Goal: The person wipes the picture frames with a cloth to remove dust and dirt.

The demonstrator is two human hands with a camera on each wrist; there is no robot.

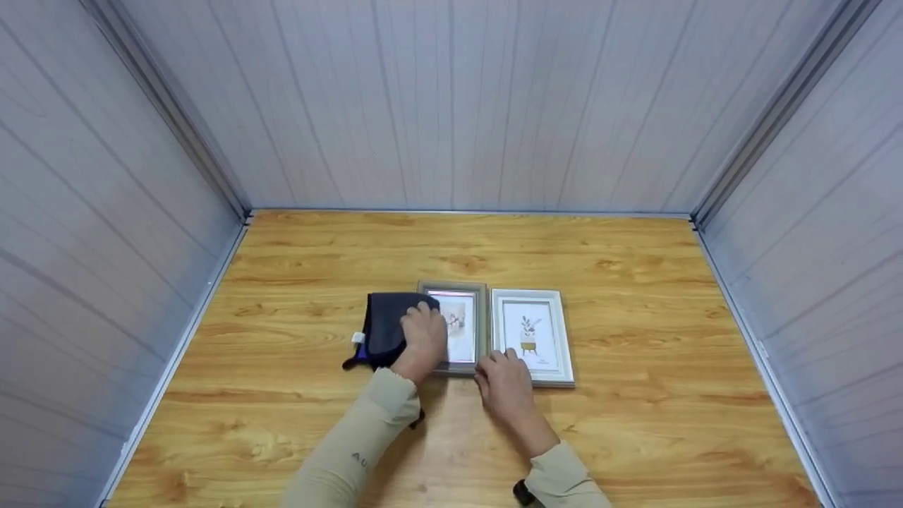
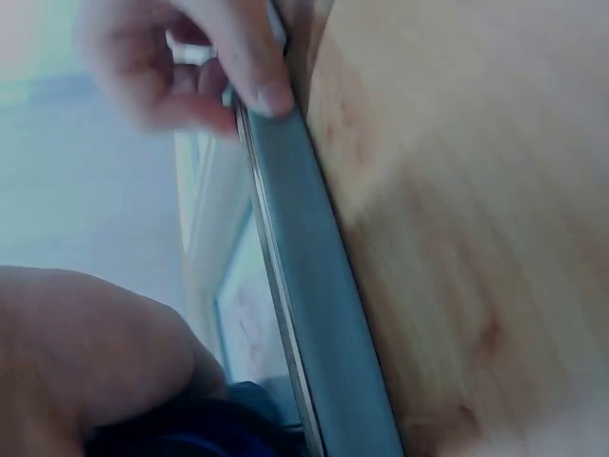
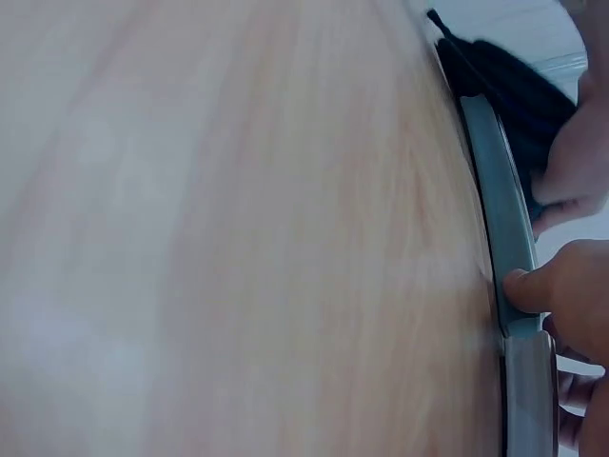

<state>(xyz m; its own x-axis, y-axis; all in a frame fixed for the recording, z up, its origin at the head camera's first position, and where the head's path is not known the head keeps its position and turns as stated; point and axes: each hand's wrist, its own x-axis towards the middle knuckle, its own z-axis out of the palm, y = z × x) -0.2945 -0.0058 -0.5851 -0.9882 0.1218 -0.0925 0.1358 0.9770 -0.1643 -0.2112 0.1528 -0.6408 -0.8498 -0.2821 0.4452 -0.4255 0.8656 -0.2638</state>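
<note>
Two picture frames lie face up side by side on the wooden table. The grey picture frame (image 1: 482, 317) is on the left, partly covered by a dark folded cloth (image 1: 386, 323) with a blue underside and a small white tag. My left hand (image 1: 425, 335) grips the cloth with bent fingers over the frame's left part. My right hand (image 1: 506, 386) pinches the grey frame's near right corner; in the right wrist view the thumb (image 3: 533, 288) presses its side edge (image 3: 500, 190). The white picture frame (image 1: 566, 346), showing a potted-plant print, lies right beside it.
The wooden table (image 1: 649, 296) is bounded by pale panel walls (image 1: 451, 106) at the back and both sides. A dark loop (image 1: 350, 363) sticks out at the cloth's near left corner. A black band (image 1: 523, 492) shows at the right wrist.
</note>
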